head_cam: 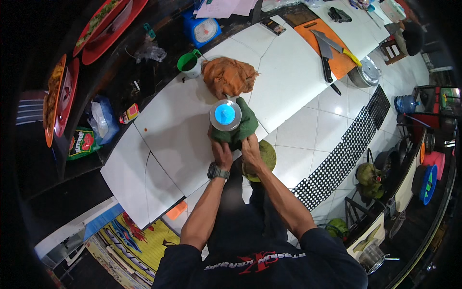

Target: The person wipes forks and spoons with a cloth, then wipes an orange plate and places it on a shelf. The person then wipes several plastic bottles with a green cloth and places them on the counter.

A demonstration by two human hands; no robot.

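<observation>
A clear round container with a bright blue lid or top (225, 115) is held upright over the near edge of the white tiled counter (173, 144). Around its lower right side lies a dark green cloth (247, 121). My left hand (221, 153), with a watch on the wrist, is at the container's near left side, its fingers partly under the cloth and container. The fingers of my right hand (252, 151) pinch the cloth's near end. Just beyond the container, a crumpled brown cloth (229, 76) rests on the counter, beside a green and white mug (189, 64).
Two knives (326, 48) lie on an orange cutting board (312, 30) at the far right. A blue kitchen scale (204, 30) stands behind the counter. Red plates (119, 32) of food are on the left shelf. Below the counter edge is a round green object (267, 159); a black perforated mat (346, 144) covers some floor.
</observation>
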